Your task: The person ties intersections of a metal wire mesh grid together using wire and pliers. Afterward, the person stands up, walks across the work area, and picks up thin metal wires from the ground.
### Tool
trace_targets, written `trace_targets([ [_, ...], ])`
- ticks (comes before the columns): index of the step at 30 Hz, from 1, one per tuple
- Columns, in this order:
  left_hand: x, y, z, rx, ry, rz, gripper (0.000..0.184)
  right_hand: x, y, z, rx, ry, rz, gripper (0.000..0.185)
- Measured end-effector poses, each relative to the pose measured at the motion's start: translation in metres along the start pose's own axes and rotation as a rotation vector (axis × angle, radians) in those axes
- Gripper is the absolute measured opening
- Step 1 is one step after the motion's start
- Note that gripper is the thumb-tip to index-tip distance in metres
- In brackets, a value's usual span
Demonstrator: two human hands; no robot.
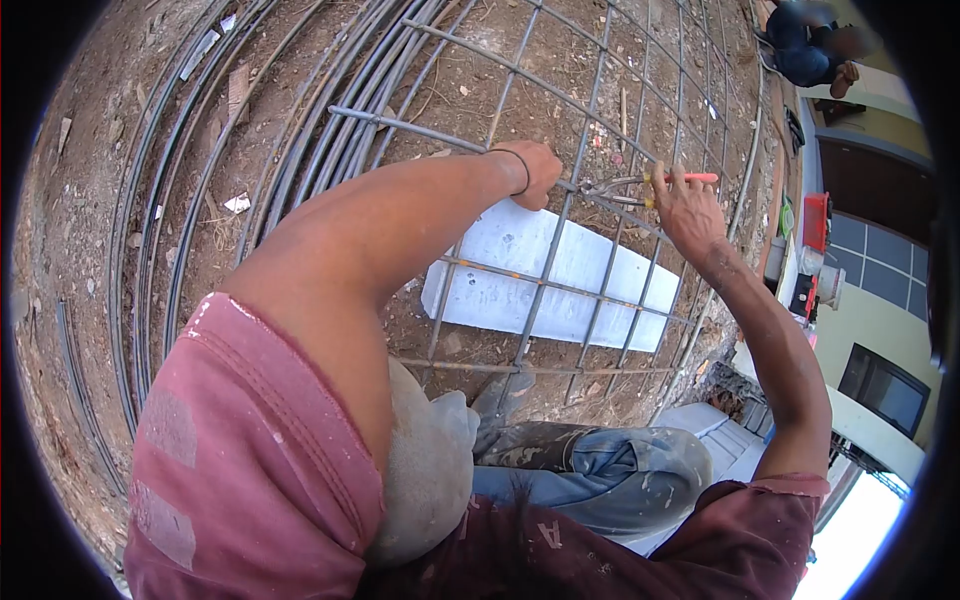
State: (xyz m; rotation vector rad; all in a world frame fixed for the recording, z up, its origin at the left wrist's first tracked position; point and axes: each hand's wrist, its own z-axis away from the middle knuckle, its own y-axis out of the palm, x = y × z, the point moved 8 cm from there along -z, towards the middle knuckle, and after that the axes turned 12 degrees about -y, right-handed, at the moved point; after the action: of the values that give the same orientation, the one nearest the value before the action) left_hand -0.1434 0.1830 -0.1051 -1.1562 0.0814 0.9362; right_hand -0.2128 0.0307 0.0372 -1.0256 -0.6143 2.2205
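A grid of steel bars (541, 282) lies over the dirt, with a white board (500, 290) beneath part of it. My right hand (688, 212) is closed around pliers (622, 186) with red and yellow on the handles. The jaws of the pliers meet the grid at a crossing of two bars. Just left of that crossing, my left hand (535, 172) is closed at a bar, a dark band round its wrist. Whether its fingers wrap the bar itself or a thin wire is too small to tell.
Long loose bars (335, 90) run in a bundle at the upper left. A person (810, 45) sits at the top right, near a building. A red container (816, 222) stands at the right. My bent knee (670, 465) is below the grid.
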Motion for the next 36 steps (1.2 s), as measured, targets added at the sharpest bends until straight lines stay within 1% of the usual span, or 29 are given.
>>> trace_targets([
  [2, 0.000, 0.001, -0.001, 0.008, -0.002, -0.001, 0.044, 0.006, -0.012, 0.002, -0.154, -0.010, 0.110, 0.044],
  [3, 0.000, 0.002, -0.002, 0.005, 0.005, -0.010, 0.044, 0.008, -0.014, 0.001, -0.153, -0.010, 0.111, 0.044],
  [5, 0.001, 0.002, -0.002, 0.002, 0.010, -0.019, 0.043, 0.010, -0.030, 0.000, -0.261, 0.033, 0.146, 0.042],
  [6, 0.000, 0.001, -0.002, -0.004, 0.019, -0.028, 0.043, 0.011, -0.036, -0.003, -0.261, 0.034, 0.146, 0.042],
  [8, -0.003, 0.001, -0.001, -0.012, 0.033, -0.037, 0.042, 0.008, -0.036, -0.007, -0.140, 0.039, 0.135, 0.037],
  [11, 0.000, -0.001, 0.001, -0.012, 0.029, -0.017, 0.042, 0.005, -0.037, -0.009, -0.156, -0.012, 0.173, 0.032],
  [15, -0.002, -0.006, 0.007, -0.006, 0.027, 0.009, 0.041, 0.004, -0.037, -0.009, -0.188, -0.032, 0.172, 0.030],
  [17, -0.002, -0.006, 0.009, 0.018, 0.014, 0.012, 0.041, 0.002, -0.031, -0.010, -0.086, 0.000, 0.144, 0.029],
  [18, -0.002, -0.007, 0.010, 0.008, 0.017, 0.024, 0.041, 0.003, -0.033, -0.009, -0.087, -0.002, 0.144, 0.029],
  [21, -0.001, -0.007, 0.008, -0.004, 0.021, 0.032, 0.041, 0.002, -0.040, -0.008, -0.150, -0.029, 0.081, 0.025],
  [23, -0.002, -0.008, 0.009, -0.008, 0.022, 0.029, 0.041, 0.006, -0.049, -0.010, -0.328, -0.140, 0.205, 0.024],
  [24, -0.002, -0.009, 0.011, -0.005, 0.025, 0.031, 0.040, 0.004, -0.048, -0.013, -0.329, -0.142, 0.207, 0.024],
  [26, -0.002, -0.010, 0.012, -0.003, 0.024, 0.036, 0.040, -0.003, -0.043, -0.025, -0.193, -0.088, 0.210, 0.025],
  [27, -0.002, -0.009, 0.010, 0.002, 0.025, 0.027, 0.039, -0.004, -0.049, -0.030, -0.194, -0.092, 0.212, 0.025],
  [29, -0.002, -0.010, 0.012, 0.003, 0.027, 0.019, 0.038, -0.012, -0.042, -0.040, 0.080, -0.054, 0.003, 0.026],
  [30, -0.003, -0.011, 0.013, 0.009, 0.028, 0.021, 0.038, -0.014, -0.049, -0.043, 0.082, -0.057, 0.006, 0.026],
  [32, -0.003, -0.010, 0.014, 0.014, 0.033, 0.029, 0.038, -0.011, -0.058, -0.049, 0.117, -0.147, -0.048, 0.024],
  [33, -0.002, -0.010, 0.013, 0.023, 0.027, 0.036, 0.038, -0.013, -0.062, -0.052, 0.126, -0.147, -0.044, 0.024],
  [35, -0.001, -0.012, 0.011, 0.033, 0.028, 0.050, 0.037, -0.017, -0.046, -0.054, 0.419, -0.069, -0.159, 0.023],
  [36, 0.000, -0.013, 0.013, 0.047, 0.015, 0.054, 0.037, -0.017, -0.038, -0.052, 0.430, -0.072, -0.160, 0.023],
])
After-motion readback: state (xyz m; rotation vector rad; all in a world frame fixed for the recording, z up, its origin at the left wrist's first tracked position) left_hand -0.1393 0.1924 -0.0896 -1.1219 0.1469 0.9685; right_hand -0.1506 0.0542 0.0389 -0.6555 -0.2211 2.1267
